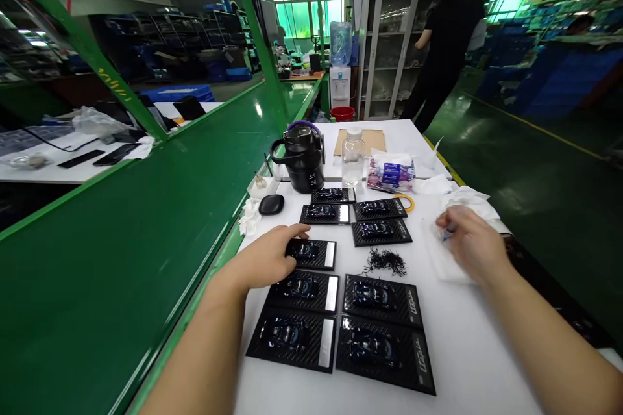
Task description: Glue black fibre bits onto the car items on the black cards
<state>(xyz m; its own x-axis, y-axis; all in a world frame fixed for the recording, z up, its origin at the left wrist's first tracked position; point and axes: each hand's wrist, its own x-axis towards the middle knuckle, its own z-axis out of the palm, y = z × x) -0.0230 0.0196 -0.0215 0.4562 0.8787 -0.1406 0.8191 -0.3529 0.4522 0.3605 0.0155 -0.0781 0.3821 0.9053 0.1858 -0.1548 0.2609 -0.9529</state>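
Several black carbon-pattern plaques, each carrying a small dark model car, lie in two columns on the white table (467, 350). My left hand (272, 258) rests with its fingers closed over the edge of one plaque (314, 252) in the left column. My right hand (470, 243) is pinched on a small blue-tipped thing I cannot make out, over a clear plastic bag (440, 259) at the right. A pile of tiny black parts (385, 263) lies between the hands.
At the back stand a black kettle (302, 158), a clear bottle (353, 156), a colourful packet (390, 175) and a black earbud case (271, 205). White tissues (470, 197) lie at the right. A green partition (160, 220) runs along the left. A person in black (445, 45) stands by shelves.
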